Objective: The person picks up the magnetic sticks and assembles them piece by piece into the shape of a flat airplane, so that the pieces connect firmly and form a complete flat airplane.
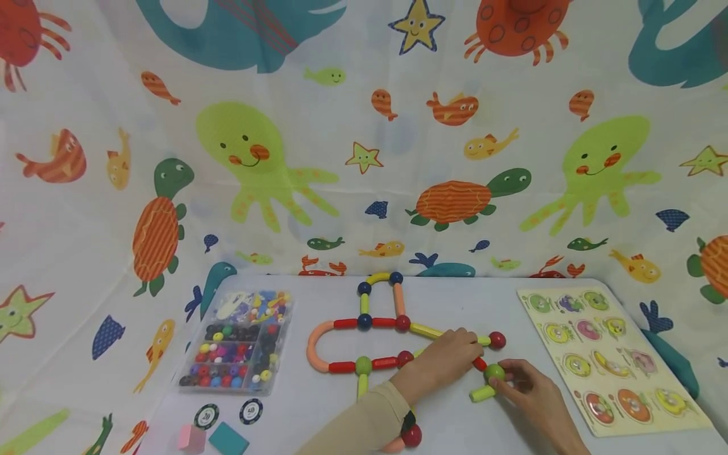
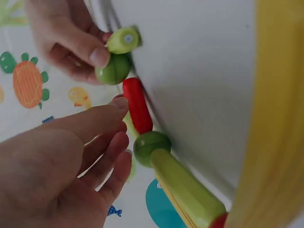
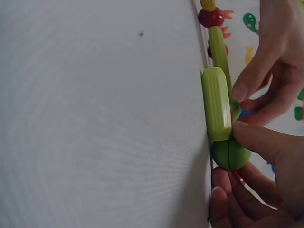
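In the head view, my right hand (image 1: 537, 395) pinches a green ball (image 1: 494, 373) with a light-green stick (image 1: 482, 394) attached to it. The right wrist view shows thumb and fingers round that green ball (image 3: 231, 153). A red stick (image 2: 137, 105) extends from the held ball to another green ball (image 2: 152, 148). My left hand (image 1: 440, 360) is beside this red stick, its loosely bent fingers apart and one tip at the stick's edge. Whether that tip touches is hard to tell. A further light-green stick carries a dark red ball (image 1: 497, 340).
Joined sticks and balls, among them a curved peach piece (image 1: 316, 346), spread across the white table (image 1: 455, 430). A divided bead box (image 1: 236, 341) lies left, near two round chips (image 1: 251, 411), a pink block (image 1: 192, 437) and a teal block (image 1: 229, 438). A picture board (image 1: 611, 360) lies right.
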`<control>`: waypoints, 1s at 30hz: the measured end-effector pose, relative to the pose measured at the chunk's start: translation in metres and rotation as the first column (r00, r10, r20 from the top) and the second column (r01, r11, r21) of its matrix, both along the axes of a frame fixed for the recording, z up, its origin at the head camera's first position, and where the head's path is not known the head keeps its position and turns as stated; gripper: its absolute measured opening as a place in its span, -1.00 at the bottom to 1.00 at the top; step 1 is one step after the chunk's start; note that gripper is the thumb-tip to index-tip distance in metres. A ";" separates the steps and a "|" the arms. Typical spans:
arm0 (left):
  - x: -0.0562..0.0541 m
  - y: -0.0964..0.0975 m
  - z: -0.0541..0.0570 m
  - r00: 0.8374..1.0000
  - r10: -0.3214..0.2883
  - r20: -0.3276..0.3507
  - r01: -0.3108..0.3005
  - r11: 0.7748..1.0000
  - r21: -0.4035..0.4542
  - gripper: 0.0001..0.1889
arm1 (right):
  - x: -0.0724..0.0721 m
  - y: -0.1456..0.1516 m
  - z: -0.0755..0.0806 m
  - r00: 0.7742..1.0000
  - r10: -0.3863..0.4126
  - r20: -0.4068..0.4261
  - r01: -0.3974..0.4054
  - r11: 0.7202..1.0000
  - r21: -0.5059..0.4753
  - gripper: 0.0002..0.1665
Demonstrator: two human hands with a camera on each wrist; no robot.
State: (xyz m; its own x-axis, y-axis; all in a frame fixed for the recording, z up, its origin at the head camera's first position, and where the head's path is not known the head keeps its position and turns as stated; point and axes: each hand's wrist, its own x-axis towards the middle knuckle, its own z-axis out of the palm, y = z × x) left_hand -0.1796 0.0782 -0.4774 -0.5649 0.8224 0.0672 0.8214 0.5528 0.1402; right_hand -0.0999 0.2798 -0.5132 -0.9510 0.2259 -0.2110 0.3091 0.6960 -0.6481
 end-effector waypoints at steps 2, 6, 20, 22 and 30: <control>0.001 0.006 -0.003 0.996 -0.019 -0.087 0.015 0.999 -0.044 -0.68 | 0.000 0.000 0.000 1.000 0.011 -0.008 -0.011 1.000 -0.003 -0.23; 0.001 0.015 -0.003 0.985 -0.018 -0.174 -0.001 0.994 -0.110 -0.72 | -0.001 0.000 -0.001 0.997 0.039 -0.064 -0.039 0.999 0.003 -0.28; 0.003 0.023 -0.009 0.969 0.004 -0.246 -0.043 0.988 -0.152 -0.79 | 0.001 -0.001 -0.004 0.998 0.029 -0.049 -0.028 0.999 0.019 -0.30; 0.002 0.023 -0.010 0.969 0.008 -0.249 -0.047 0.987 -0.151 -0.78 | 0.001 -0.001 -0.005 0.998 0.029 -0.049 -0.028 0.999 0.020 -0.30; -0.001 0.022 -0.007 0.980 0.010 -0.197 -0.041 0.987 -0.154 -0.68 | 0.002 0.000 -0.003 0.999 0.018 -0.048 -0.018 1.000 0.014 -0.25</control>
